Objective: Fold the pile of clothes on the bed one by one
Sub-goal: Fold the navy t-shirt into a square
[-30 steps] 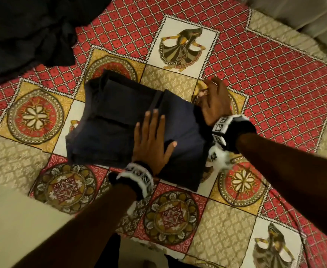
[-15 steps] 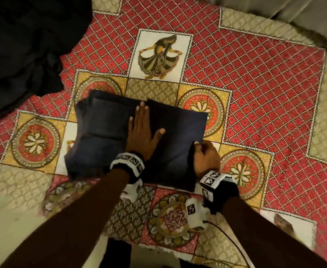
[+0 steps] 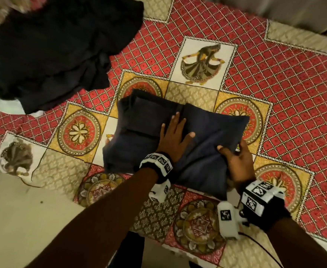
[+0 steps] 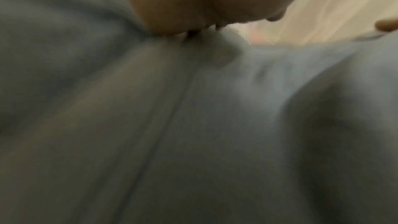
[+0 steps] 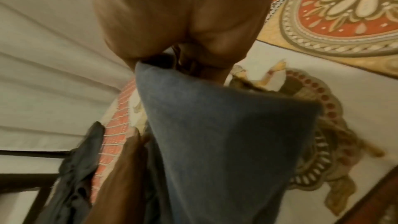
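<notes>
Looking down from the head view, a folded blue cloth [image 3: 149,130] lies in the middle of the frame on the bedspread [image 3: 284,84]. The bedspread has red squares, yellow flower circles and a dancer picture. The left hand [image 3: 173,139] lies flat on top of the cloth, fingers straight and spread a little, pressing it down. The right hand [image 3: 236,162] is at the cloth's right edge, lower right of middle. Its thumb sits on top of the cloth and its fingers go around the edge, so it holds the cloth there. Both wrists wear black bands with white checkered blocks. A pile [image 3: 58,49] of dark clothes sits in the upper left of the frame, well apart from the blue cloth.

In the left wrist view, all is blurry. The blue cloth [image 4: 193,134] fills most of the frame. The left hand [image 4: 204,1] shows at the top, touching the cloth.

In the right wrist view, the right hand [image 5: 183,23] is at the top of the frame. It pinches an edge of the blue cloth [image 5: 226,134], which runs down the middle. The bedspread [image 5: 344,14] with a flower circle shows in the upper right. The dark pile [image 5: 73,185] shows in the lower left.
</notes>
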